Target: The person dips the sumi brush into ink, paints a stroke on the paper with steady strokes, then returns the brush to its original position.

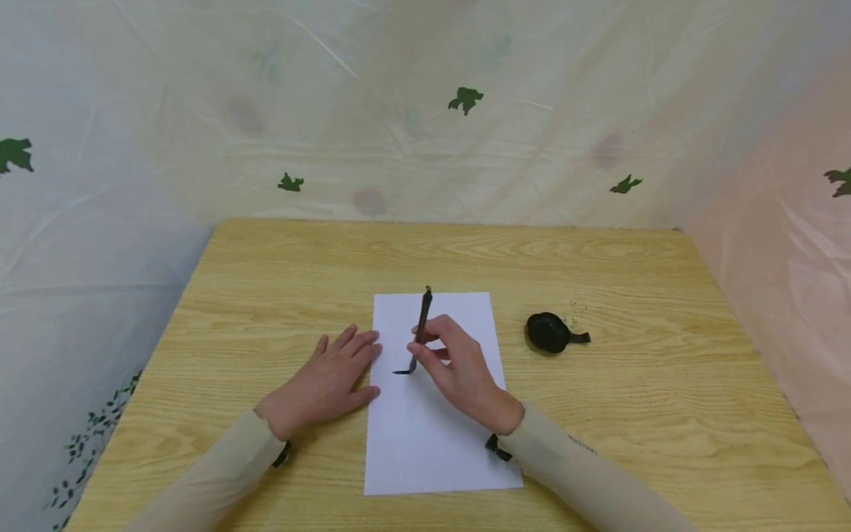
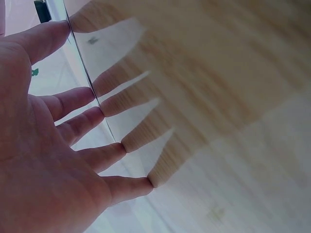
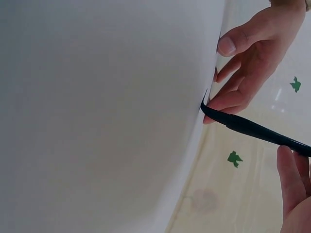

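Wooden table [image 1: 299, 258], slender black brush [image 1: 423, 310], bent tip [image 3: 204, 104]

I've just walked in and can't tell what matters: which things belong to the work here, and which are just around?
Part of the work:
brush, held in the right hand
paper, with the left hand at its edge
black dish, probably

Just around:
curtain behind the table
green shapes on the curtain
dark specks near the dish, probably

We have the paper [image 1: 415, 443] between the left and right edges of the table [image 1: 279, 273], the brush [image 1: 422, 318] tip-down on it, the dish [image 1: 548, 332] between paper and right edge.
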The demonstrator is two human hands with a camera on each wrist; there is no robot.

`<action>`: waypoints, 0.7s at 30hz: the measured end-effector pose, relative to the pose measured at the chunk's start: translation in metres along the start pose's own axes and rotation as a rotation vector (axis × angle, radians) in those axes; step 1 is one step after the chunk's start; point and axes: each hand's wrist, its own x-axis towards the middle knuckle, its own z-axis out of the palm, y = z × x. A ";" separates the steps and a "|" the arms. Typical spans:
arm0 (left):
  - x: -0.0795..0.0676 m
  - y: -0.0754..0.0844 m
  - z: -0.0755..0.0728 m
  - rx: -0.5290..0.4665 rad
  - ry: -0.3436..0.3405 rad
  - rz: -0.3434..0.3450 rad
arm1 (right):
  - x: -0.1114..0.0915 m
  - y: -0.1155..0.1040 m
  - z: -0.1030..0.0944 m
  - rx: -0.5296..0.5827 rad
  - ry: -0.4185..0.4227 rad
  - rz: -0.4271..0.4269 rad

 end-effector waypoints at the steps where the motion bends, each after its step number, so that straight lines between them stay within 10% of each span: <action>1: 0.000 0.000 0.000 0.000 0.000 0.000 | 0.000 -0.001 0.000 -0.002 0.000 0.004; 21: 0.001 0.001 0.000 0.011 0.000 -0.010 | -0.002 0.004 -0.005 0.015 0.009 -0.009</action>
